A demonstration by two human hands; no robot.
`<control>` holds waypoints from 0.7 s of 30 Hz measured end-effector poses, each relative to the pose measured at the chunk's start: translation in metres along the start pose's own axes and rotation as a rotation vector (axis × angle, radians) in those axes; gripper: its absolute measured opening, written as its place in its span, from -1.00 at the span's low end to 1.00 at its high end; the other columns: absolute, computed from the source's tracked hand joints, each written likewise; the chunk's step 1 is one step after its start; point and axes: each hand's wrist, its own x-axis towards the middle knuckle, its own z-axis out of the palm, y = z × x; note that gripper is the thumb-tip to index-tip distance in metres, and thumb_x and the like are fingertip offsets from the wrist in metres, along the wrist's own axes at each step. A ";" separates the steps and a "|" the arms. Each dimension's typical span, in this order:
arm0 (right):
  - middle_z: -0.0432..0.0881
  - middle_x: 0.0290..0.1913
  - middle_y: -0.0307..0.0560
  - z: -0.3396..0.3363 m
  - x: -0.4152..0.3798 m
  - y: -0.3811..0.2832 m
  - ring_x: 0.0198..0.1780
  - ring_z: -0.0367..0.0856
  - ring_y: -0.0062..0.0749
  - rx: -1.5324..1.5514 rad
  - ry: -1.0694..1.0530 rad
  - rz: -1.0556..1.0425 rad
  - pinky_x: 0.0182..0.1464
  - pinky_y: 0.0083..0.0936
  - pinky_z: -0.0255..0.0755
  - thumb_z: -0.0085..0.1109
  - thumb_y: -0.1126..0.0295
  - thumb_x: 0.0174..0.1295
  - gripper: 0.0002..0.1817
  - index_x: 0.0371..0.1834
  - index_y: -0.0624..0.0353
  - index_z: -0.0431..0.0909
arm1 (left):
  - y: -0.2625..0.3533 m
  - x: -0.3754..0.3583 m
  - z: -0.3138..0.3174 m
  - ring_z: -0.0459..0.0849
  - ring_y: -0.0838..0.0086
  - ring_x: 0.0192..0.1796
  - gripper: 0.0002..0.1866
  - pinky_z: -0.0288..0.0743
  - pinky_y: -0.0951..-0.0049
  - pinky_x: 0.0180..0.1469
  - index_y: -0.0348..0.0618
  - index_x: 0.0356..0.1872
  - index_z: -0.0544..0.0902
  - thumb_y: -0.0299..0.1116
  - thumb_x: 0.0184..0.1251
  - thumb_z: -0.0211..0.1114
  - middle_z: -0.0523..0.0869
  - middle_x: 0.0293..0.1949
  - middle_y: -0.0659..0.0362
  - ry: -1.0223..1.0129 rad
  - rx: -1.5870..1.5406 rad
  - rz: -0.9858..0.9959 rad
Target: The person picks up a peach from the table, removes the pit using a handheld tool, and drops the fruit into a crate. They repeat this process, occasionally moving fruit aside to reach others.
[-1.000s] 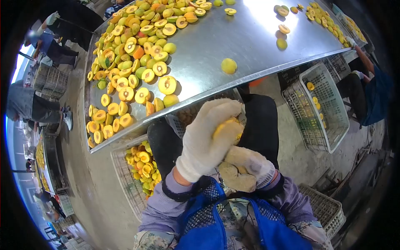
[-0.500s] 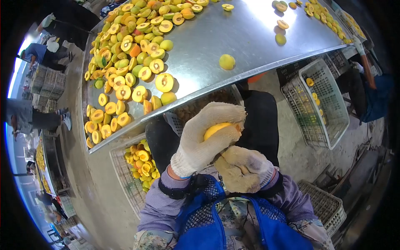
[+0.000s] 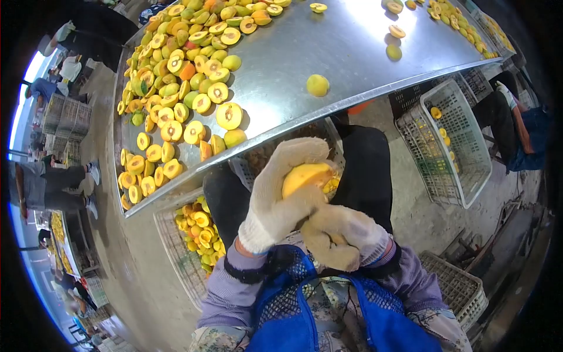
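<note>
A yellow-orange fruit piece (image 3: 306, 179) is held in my left hand (image 3: 277, 196), which wears a pale knit glove with the fingers curled around it. My right hand (image 3: 346, 232), in a dirtier glove, touches the left just below the fruit. Its fingers are bent, and whatever they grip is hidden. Beyond my hands, many halved fruits (image 3: 176, 76) lie cut side up or down on the metal table (image 3: 275, 88). A single round fruit (image 3: 318, 85) sits apart near the table's edge.
A crate of yellow fruit pieces (image 3: 170, 246) stands at my left below the table. A large crate (image 3: 469, 146) with a few pieces is on the right, beside a seated person (image 3: 522, 135). Another crate (image 3: 451, 287) lies lower right. Several people stand at far left.
My left hand has opened its grip slightly and turned, so more of the fruit shows. The right hand's fingers have shifted a little. A person at far left has moved.
</note>
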 end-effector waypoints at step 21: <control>0.49 -0.36 -0.21 -0.007 -0.007 0.010 -0.40 0.49 -0.56 0.814 -0.108 0.454 -0.38 -0.67 0.40 0.00 0.17 0.45 -0.68 -0.11 0.27 0.46 | -0.002 -0.013 0.019 0.74 0.13 -0.14 -0.56 0.65 0.22 -0.04 -0.38 0.11 0.49 -0.21 0.40 0.10 0.65 -0.05 -0.13 0.046 -0.720 -0.083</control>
